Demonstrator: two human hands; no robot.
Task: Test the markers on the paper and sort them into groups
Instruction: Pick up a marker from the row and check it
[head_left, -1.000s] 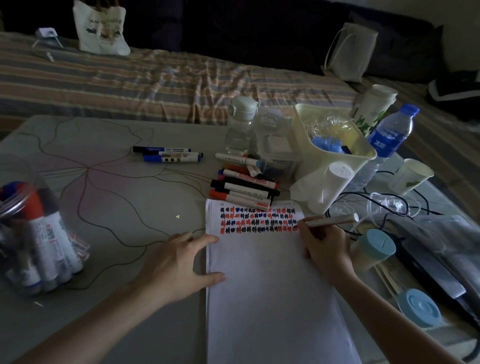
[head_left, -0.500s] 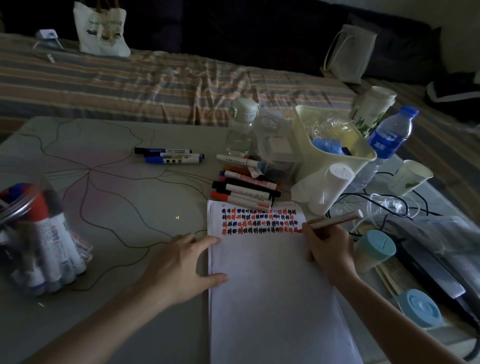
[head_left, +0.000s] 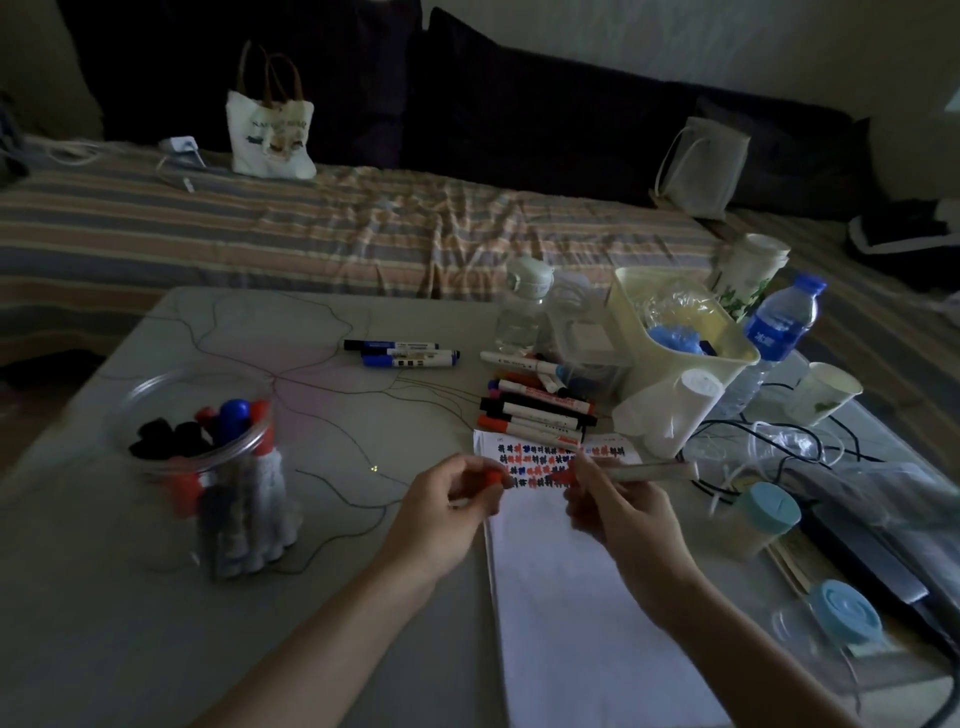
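Red cap (head_left: 492, 477) pinched in left hand (head_left: 448, 512); right hand (head_left: 621, 506) grips uncapped marker (head_left: 636, 472) above scribbled paper (head_left: 582, 597).

Paper (head_left: 587, 597) lies on the counter (head_left: 311, 597); jar (head_left: 228, 467) stands left of it, markers (head_left: 540, 410) behind, bin (head_left: 675, 353) behind-right.

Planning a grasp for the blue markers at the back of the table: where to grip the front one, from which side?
Grip the front blue marker across the middle of its white barrel, fingers coming straight down from above. It lies flat, lengthwise left to right, with another marker close behind, so a side approach from the rear looks blocked; the near side is free.
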